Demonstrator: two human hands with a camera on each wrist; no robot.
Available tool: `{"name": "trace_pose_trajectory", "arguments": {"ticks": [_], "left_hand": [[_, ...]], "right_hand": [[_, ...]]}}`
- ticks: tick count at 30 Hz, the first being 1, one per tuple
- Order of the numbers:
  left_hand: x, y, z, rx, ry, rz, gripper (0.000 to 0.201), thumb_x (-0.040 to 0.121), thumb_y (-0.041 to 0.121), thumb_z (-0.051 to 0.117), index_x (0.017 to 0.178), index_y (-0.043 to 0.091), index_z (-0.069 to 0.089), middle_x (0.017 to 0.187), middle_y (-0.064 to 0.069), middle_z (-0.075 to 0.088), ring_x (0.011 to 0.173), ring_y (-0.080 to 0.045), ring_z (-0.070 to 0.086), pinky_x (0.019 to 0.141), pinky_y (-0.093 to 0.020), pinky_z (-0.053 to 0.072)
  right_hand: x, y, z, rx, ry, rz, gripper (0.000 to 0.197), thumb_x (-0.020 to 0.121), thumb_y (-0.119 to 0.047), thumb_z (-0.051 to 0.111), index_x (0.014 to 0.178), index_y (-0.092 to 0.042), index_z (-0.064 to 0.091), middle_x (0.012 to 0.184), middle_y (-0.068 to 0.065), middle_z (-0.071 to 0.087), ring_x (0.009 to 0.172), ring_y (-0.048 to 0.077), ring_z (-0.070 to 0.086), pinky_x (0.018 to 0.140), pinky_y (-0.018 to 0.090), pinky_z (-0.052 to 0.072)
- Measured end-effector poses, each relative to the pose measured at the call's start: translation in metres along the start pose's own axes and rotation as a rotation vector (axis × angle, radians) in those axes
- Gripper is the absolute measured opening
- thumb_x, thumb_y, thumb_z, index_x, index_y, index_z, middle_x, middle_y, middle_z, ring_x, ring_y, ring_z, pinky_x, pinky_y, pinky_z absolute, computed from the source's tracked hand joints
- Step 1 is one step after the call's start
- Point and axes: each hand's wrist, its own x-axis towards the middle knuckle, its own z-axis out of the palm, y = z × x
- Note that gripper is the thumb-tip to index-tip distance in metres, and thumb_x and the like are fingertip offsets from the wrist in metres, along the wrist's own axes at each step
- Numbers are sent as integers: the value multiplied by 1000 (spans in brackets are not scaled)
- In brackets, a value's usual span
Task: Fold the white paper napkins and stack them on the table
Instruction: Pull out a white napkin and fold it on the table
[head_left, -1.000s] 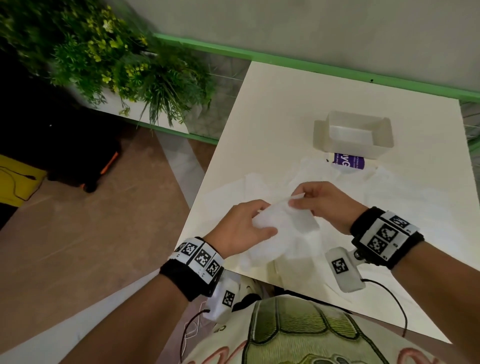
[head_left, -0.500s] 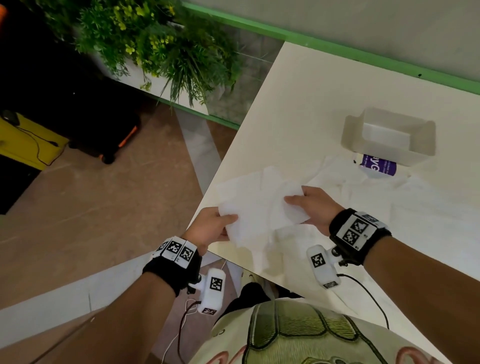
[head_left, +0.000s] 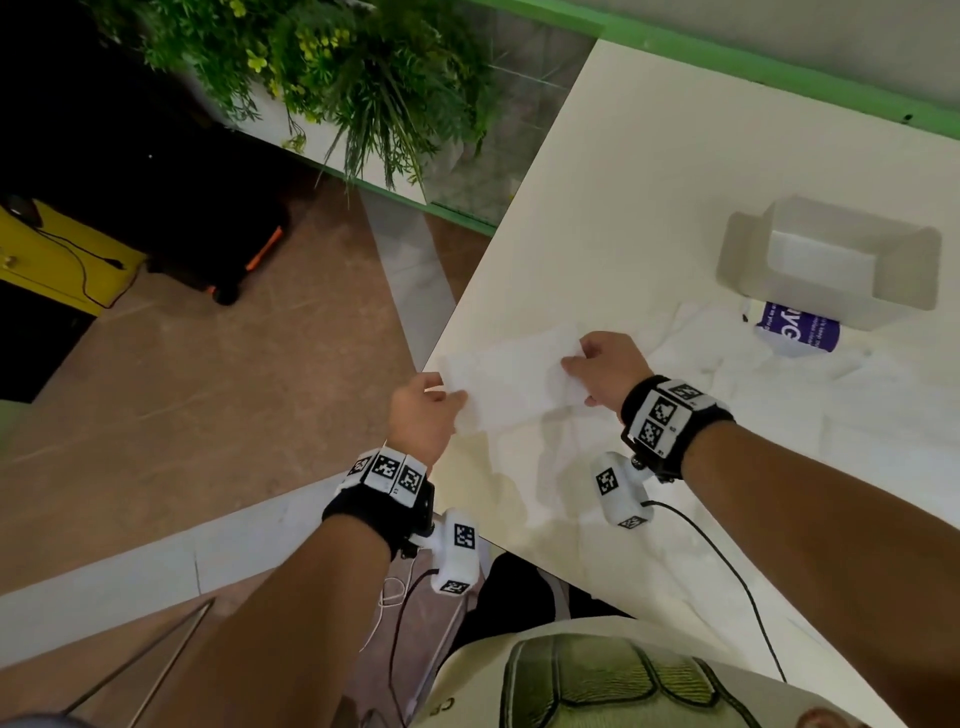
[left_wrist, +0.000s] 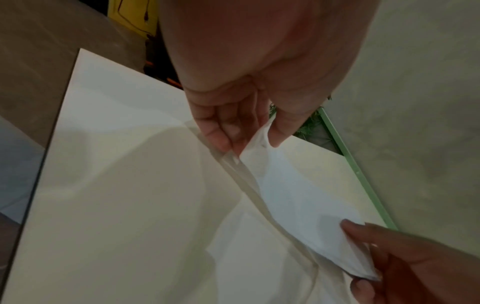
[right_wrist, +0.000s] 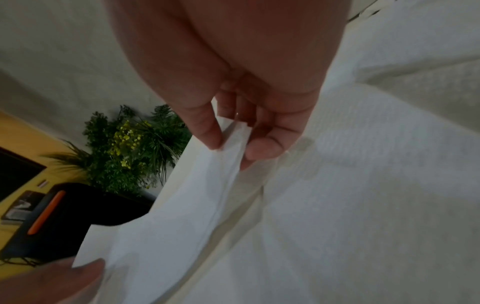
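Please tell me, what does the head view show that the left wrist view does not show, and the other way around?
Only the head view shows the translucent plastic box, the purple-labelled packet beside it, the loose white napkins spread on the table, and both wristbands.

Only the left wrist view shows the left hand's fingers from below, pinching the napkin's end against the thumb.

Both show the white paper napkin stretched between the left hand and the right hand, above the cream table.
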Motion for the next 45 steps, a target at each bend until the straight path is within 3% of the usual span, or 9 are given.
{"name": "trace_pose_trajectory", "arguments": {"ticks": [4,8,11,15,20,25,29,34,45], "left_hand": [[2,-2,4,118,90,79,50,87,10,74,133,15,53,108,-1,71,85,-27,71,83,-41,59],[-3,-11,2,432,172,379,59,84,14,74,137,18,48,132,-5,47,100,-23,62,88,-38,53],[-8,-23,-2,800,106,737,53,83,18,73,133,14,56,133,-11,48,111,-29,56,90,-45,52],[-11,-34,-4,1144,-76,796,51,88,35,65,137,24,55,149,-8,44,136,-32,42,103,-51,41],[-12,-36,-6,1211,-52,848,58,87,34,67,141,20,51,152,-13,41,138,-34,40,105,-55,39],[-11,-40,-3,1300,-121,878,54,91,34,61,141,19,49,154,-12,39,142,-34,37,112,-57,35],[-16,-34,2,1338,-100,953,61,82,30,72,137,10,54,150,-18,42,138,-38,40,109,-61,37],[-29,-18,17,1261,-156,1132,54,84,30,72,133,12,58,148,-16,45,137,-36,42,110,-62,36],[-68,14,65,1002,-476,1406,40,90,44,48,113,19,69,127,-2,60,120,-22,54,94,-41,48]], "right_hand": [[7,5,4,-35,39,-12,13,89,-22,68,99,-16,63,99,5,68,92,29,67,81,48,59],[-1,10,-4,-62,113,-82,20,92,-28,66,108,-20,56,94,-3,62,82,16,60,65,25,47],[-14,21,-28,-159,218,-253,26,90,-23,67,114,-19,57,94,-1,60,81,18,57,71,26,43],[-43,55,-80,-327,265,-315,11,85,-12,68,90,-17,59,85,0,62,74,22,58,72,28,43],[-107,124,-125,-655,225,-319,23,80,-23,76,76,-19,54,74,-5,51,70,22,51,63,35,44],[-144,182,-114,-964,2,-200,75,65,-67,73,122,-20,60,123,3,54,107,29,55,85,43,52],[-148,189,-100,-951,77,-202,57,76,-39,79,126,-19,60,132,8,51,117,33,52,92,44,50],[-152,188,-103,-712,277,-321,16,91,-20,68,105,-13,72,112,6,68,99,31,62,81,40,53],[-179,168,-131,-361,260,-106,36,78,-28,85,65,-23,52,71,-6,54,66,12,51,60,26,38]]}}
